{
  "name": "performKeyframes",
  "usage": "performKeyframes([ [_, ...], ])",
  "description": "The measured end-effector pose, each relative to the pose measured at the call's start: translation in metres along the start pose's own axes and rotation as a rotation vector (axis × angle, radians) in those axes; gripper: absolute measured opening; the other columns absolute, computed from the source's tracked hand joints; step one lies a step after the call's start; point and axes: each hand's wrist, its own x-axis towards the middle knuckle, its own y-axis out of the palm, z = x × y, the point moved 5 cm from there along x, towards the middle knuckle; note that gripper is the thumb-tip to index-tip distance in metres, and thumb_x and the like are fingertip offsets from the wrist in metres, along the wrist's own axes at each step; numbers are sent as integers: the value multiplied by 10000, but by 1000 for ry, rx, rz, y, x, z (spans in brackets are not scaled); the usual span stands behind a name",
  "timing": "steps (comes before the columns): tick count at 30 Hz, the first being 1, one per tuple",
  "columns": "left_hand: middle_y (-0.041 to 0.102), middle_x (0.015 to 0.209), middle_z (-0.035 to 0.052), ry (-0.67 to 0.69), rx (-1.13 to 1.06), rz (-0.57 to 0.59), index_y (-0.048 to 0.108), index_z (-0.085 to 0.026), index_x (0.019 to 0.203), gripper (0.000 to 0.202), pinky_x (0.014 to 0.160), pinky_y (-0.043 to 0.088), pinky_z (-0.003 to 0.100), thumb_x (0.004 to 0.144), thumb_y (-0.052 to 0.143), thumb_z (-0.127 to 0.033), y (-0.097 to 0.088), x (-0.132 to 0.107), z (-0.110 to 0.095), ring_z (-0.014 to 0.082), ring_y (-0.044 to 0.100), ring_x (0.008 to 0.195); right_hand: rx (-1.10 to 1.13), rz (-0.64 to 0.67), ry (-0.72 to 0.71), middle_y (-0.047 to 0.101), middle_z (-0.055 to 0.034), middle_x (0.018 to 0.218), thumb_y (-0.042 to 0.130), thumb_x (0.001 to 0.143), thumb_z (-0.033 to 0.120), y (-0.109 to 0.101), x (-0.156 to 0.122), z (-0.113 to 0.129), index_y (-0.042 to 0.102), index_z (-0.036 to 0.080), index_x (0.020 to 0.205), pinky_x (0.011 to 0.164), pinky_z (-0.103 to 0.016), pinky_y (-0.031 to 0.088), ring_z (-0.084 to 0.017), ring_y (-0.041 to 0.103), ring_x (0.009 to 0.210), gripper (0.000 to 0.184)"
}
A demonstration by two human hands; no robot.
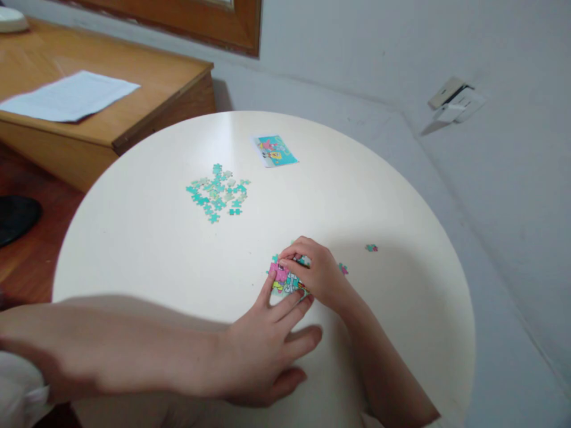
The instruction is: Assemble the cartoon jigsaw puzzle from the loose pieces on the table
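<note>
A small patch of joined puzzle pieces, pink and multicoloured, lies on the round cream table. My left hand rests flat on the table with fingers stretched out, the fingertips touching the patch's near edge. My right hand is curled over the patch from the right, its fingers pinched down on the pieces; whether it holds a single piece is hidden.
A heap of loose teal puzzle pieces lies at the table's middle left. A reference picture card sits at the far side. One stray piece lies to the right. A wooden desk with a paper sheet stands behind, left.
</note>
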Motion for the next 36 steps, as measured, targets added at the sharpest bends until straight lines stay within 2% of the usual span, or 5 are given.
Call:
performKeyframes([
  [9, 459, 1324, 199, 0, 2, -4, 464, -189, 1259, 476, 1046, 133, 673, 864, 487, -454, 0, 0, 0, 345, 367, 1277, -36, -21, -16, 590, 9, 743, 606, 730, 49, 2, 1, 0, 586, 196, 717, 728, -277, 417, -135, 544, 745, 148],
  [16, 459, 1337, 194, -3, 4, -16, 473, -196, 1258, 470, 1051, 96, 674, 865, 483, -455, -1, 0, 1, 345, 356, 1284, 33, -85, 56, 537, 38, 678, 603, 706, 102, -2, -1, -3, 528, 205, 746, 641, -246, 409, -115, 507, 652, 133],
  [27, 408, 1393, 208, 4, 1, 5, 454, -191, 1270, 474, 1064, 31, 670, 876, 476, -454, -2, 0, 1, 341, 363, 1297, 24, -399, 166, 544, 21, 613, 592, 736, 295, -55, -10, -26, 539, 200, 704, 552, -251, 391, -111, 474, 560, 113],
  [32, 404, 1392, 223, 5, 6, 16, 455, -182, 1268, 474, 1061, 59, 669, 882, 466, -457, -2, 0, 0, 358, 368, 1296, -15, -425, 284, 533, 24, 582, 603, 711, 330, -75, -19, -50, 561, 195, 709, 526, -257, 370, -114, 474, 532, 141],
  [36, 405, 1392, 218, 0, -2, 20, 452, -189, 1273, 465, 1069, 87, 655, 891, 458, -454, -1, 0, 1, 354, 356, 1308, -59, -359, 349, 567, 11, 571, 611, 690, 334, -85, -26, -65, 599, 186, 700, 517, -263, 373, -120, 489, 520, 149],
])
